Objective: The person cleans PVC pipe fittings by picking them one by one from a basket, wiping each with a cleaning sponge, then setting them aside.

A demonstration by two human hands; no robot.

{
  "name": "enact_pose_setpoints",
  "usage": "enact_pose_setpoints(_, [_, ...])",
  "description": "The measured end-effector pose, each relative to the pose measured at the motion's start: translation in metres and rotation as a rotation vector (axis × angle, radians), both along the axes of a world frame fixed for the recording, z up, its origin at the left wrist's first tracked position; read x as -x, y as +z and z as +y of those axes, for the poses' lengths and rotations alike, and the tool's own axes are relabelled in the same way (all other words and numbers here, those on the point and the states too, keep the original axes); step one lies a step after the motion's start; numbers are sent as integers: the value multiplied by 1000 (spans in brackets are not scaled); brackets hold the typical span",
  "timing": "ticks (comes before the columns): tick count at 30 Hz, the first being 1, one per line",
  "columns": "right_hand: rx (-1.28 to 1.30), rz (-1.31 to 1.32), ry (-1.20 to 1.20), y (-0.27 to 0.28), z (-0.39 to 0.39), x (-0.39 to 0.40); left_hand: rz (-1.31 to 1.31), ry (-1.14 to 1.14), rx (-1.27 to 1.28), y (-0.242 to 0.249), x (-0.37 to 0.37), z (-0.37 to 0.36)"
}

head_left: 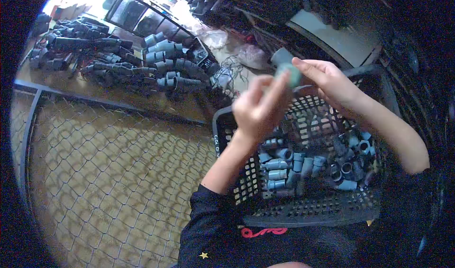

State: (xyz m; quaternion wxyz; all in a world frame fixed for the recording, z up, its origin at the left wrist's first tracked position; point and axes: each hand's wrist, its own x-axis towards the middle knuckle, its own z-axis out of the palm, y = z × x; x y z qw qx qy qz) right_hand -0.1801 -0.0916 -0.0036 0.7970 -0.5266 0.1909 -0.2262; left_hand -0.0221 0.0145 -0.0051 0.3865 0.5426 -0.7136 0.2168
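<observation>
One gray fitting (281, 58) is gripped by the right hand (333, 80), grip can't be told for the blurry left hand (258, 107), basket (308, 212) seen below both.

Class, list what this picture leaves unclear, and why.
All in the head view:
- Whether the gray fitting and greenish piece are joined: motion blur.
- The left hand's exact grip: blurred.
- Basket floor: covered by fittings.
- White lettering: too small.

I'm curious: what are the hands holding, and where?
The right hand holds a grey pipe piece by its side. The left hand is at the green part, too blurred to tell more.
</observation>
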Motion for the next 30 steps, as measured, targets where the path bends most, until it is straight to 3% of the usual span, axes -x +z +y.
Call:
enact_pose_setpoints(2, [-66,19,28,-1,-6,3,-121,-12,-110,6,14,9])
enact_pose_setpoints(6, [-100,15,6,4,-3,1,98,110,-22,9,-7,-4])
enact_pose_setpoints(9, [-103,8,-24,5,-1,2,55,10,-26,0,-1,1])
enact_pose_setpoints(11, [-87,0,2,1,-6,3,-131,-45,-36,0,8,5])
enact_pose_setpoints(13, [-97,2,-39,3,-5,2,-184,34,-14,9,3,3])
enact_pose_setpoints(15, [-91,-20,-67,2,-7,-1,25,119,13,7,-6,-4])
enact_pose_setpoints(17, [-133,-34,-42,3,-4,0,33,131,62,2,-5,-4])
enact_pose_setpoints(19, [-166,-41,-10,4,-3,2,-43,-46,73,0,6,-1])
enact_pose_setpoints(21, [-202,-29,-31,3,-5,2,-216,-47,33,1,12,2])
enact_pose_setpoints(23, [-280,-48,-119,13,3,3,-33,-19,28,1,3,-9])
enact_pose_setpoints(24, [-263,-49,17,13,-8,11,2,37,52,9,2,-11])
enact_pose_setpoints(27, [-233,-15,-161,5,-4,8,16,66,69,1,1,-13])
enact_pose_setpoints(30, [-216,7,-121,3,-4,5,-234,-46,-25,-1,10,-1])
